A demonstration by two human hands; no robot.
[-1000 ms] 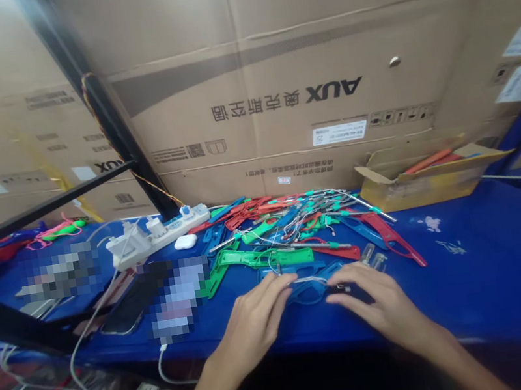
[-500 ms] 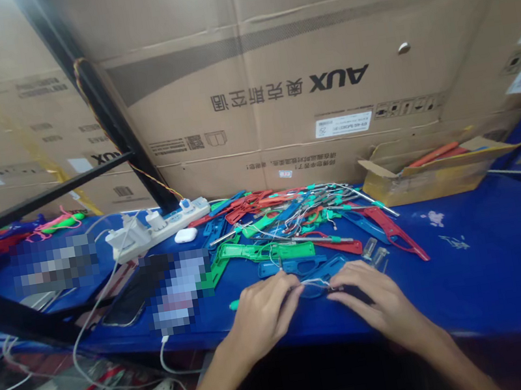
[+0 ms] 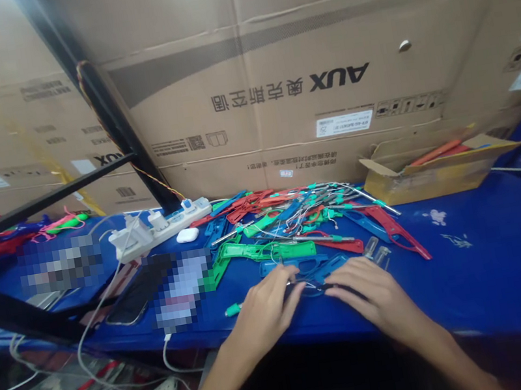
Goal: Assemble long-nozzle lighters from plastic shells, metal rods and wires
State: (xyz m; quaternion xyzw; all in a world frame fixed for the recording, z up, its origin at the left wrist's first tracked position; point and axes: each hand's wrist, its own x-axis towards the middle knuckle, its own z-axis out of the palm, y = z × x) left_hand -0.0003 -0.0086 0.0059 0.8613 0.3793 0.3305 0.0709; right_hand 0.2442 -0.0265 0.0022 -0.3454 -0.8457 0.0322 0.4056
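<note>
My left hand (image 3: 271, 308) pinches a thin white wire (image 3: 310, 284) near the front edge of the blue table; a green-tipped piece (image 3: 233, 309) sticks out to its left. On the wire's other side, my right hand (image 3: 372, 289) is closed on a small dark part (image 3: 327, 286), mostly hidden by the fingers. Blue plastic shells (image 3: 296, 266) lie just behind both hands. Beyond them spreads a pile of red, blue and green shells with metal rods and wires, including a green shell (image 3: 293, 249) and a red shell (image 3: 397, 230). Small clear parts (image 3: 382, 256) rest beside my right hand.
At the left are a power strip (image 3: 171, 225), a white case (image 3: 188, 235), a dark phone (image 3: 142, 289) and a lit, blurred-out phone (image 3: 184, 289) with a cable. An open carton (image 3: 436, 177) stands back right. A black metal frame (image 3: 104, 114) crosses the left.
My hands hold nearly the same place. The wire between them shows less, and the dark part at my right fingertips reaches further left. The green-tipped piece has shifted slightly left and shows more.
</note>
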